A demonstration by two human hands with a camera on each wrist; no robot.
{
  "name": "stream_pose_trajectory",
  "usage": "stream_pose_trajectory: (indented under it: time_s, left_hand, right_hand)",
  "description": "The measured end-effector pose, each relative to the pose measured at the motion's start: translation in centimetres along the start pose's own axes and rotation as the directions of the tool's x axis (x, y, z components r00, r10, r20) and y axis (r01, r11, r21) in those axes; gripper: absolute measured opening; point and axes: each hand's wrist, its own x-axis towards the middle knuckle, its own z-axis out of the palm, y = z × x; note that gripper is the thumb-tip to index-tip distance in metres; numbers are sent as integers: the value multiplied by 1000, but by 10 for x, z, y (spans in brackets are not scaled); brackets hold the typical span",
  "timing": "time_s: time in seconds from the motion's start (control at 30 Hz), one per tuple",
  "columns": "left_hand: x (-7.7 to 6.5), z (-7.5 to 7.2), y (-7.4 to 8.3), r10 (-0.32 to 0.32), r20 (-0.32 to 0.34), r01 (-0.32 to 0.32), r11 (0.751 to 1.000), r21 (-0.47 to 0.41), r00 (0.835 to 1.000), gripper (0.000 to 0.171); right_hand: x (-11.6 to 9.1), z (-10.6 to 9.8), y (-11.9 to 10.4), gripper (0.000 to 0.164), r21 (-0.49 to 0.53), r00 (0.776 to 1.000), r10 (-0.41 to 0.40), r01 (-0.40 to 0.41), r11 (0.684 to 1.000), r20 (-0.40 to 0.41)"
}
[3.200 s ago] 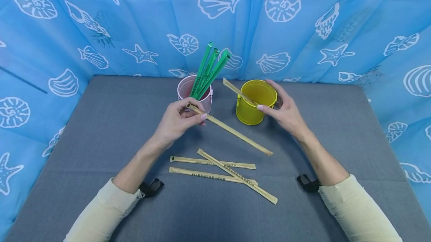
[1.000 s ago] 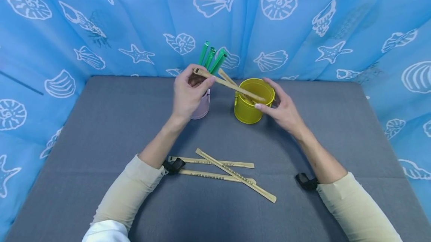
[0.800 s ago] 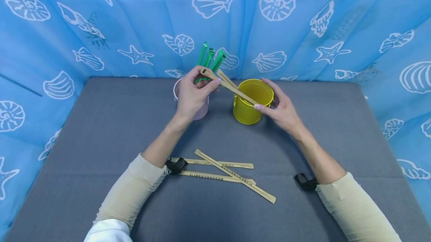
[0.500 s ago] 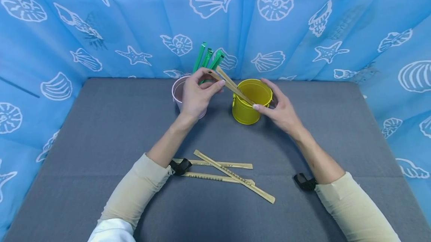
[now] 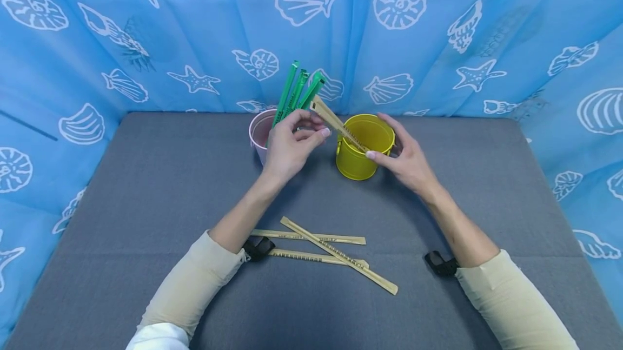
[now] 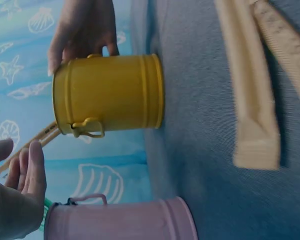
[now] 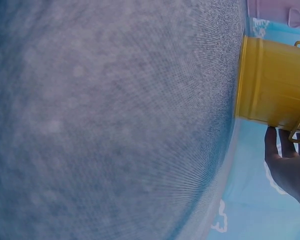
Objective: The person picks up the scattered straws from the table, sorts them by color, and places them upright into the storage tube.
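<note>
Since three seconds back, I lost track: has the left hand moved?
Yes. The left hand rose from the grey mat toward the round yellow metal bucket, its fingertips now beside the rim; the tan paper-wrapped stick it carried is gone.

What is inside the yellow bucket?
Tan sticks lean in the yellow bucket, their tops poking out over the rim. The right hand grips the bucket. The bucket wall hides the sticks' lower ends and the bottom, so anything else inside cannot be seen.
</note>
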Motion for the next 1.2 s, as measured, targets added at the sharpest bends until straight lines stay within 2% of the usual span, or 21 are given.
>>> stream_pose_trajectory:
  time_s: [0.1, 0.2, 0.33, 0.43, 0.5, 0.67, 0.87, 1.07, 1.2]
  left_hand:
    - [-9, -5, 0, -20, 52, 19, 1000, 22, 998, 22]
    - [-18, -13, -2, 4, 134, -13, 998, 61, 991, 19]
    - [-28, -23, -10, 60, 252, -76, 995, 57, 966, 19]
    - [-35, -30, -17, 69, 319, -85, 996, 36, 945, 21]
    - [-40, -35, -21, 62, 362, -87, 995, 53, 930, 23]
    - [-48, -45, -29, 9, 477, -81, 988, 129, 879, 27]
    - [-49, -54, -40, -84, 582, -46, 978, 206, 809, 32]
    - [-52, -57, -50, -203, 630, 58, 969, 242, 750, 35]
    - [-55, -56, -56, -249, 660, 46, 950, 310, 709, 29]
  right_hand:
    - [-4, 0, -15, 79, 3, 1000, 6, -6, 1000, 5]
    - [-7, 1, -24, 78, -2, 1000, 11, -11, 1000, 6]
    - [-8, 2, -27, 78, -14, 1000, 16, -16, 1000, 9]
    - [-7, 2, -27, 78, -13, 1000, 17, -17, 1000, 12]
    - [-7, 2, -27, 78, -6, 1000, 15, -15, 1000, 12]
    - [-7, 1, -26, 77, 2, 1000, 9, -9, 1000, 8]
    - [-6, 0, -21, 78, -2, 1000, 12, -12, 1000, 1]
    - [1, 0, 3, 80, -36, 1000, 17, -17, 999, -10]
    - [3, 0, 11, 80, -38, 1000, 2, -3, 999, -16]
